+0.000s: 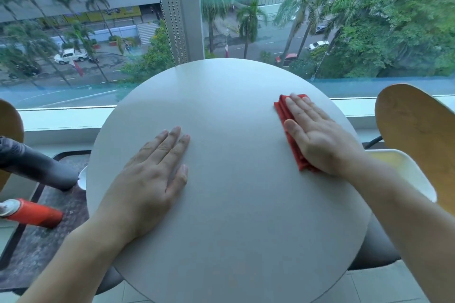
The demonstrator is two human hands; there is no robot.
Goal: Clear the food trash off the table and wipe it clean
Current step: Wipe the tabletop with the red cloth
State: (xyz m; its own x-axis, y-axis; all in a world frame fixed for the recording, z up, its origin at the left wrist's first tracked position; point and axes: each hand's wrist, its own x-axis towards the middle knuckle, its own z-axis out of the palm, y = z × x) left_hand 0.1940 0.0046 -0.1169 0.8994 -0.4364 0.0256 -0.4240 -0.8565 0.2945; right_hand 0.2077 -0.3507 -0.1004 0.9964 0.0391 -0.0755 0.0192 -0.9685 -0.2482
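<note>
Table [229, 216]: round, white | left hand [152, 170]: flat, fingers straight, grasping nothing | right hand [312, 133]: flat, pressing red cloth [290, 135] near right edge

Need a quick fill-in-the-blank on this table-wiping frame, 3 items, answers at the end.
1. The right hand presses flat on a folded cloth coloured ____.
2. The left hand rests flat on the bare ____.
3. The tabletop has a ____ shape.
Answers: red; table; round
</note>
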